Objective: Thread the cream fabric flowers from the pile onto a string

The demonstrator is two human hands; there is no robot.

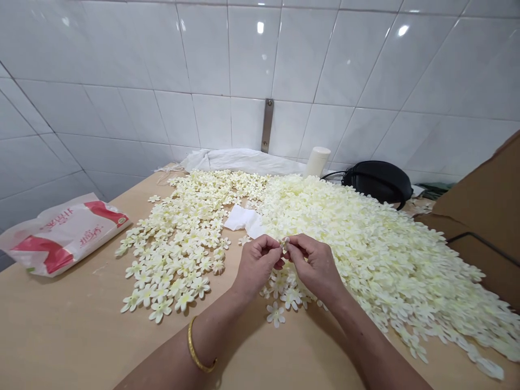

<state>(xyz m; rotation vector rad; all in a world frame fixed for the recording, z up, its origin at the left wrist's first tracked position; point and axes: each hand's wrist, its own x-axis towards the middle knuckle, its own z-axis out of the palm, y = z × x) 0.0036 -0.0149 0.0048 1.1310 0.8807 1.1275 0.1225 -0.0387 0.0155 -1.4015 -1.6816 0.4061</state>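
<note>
A small cream artificial flower (283, 245) is right there at the fingertips, pinched up where both hands meet! The left hand (257, 264) and the right hand (314, 265) are curled in close, knuckles up, and that little bloom is barely peeking out between them. There's a gold bangle (199, 346) on the left wrist. Just below the hands sits a loose cluster of flowers (282, 292), with a single flower (275, 314) lying a little apart, between the forearms.

To the right of the hands, a huge heap of flowers (365, 254) sprawls across the worktop (60, 325), crowding in beside the right hand. To the left, there's a looser spread of flowers (174, 254). And ahead of the hands, tucked between those two piles, a crumpled white tissue (244, 223)!

Further out, past the flowers, a white cloth (239, 161) runs along the tiled wall (252, 54), next to a cream cylinder (317, 161) and a black bag (377, 181). Far left of the hands, a red-and-white plastic bag (65, 235); far right, a brown cardboard sheet (483, 211).
</note>
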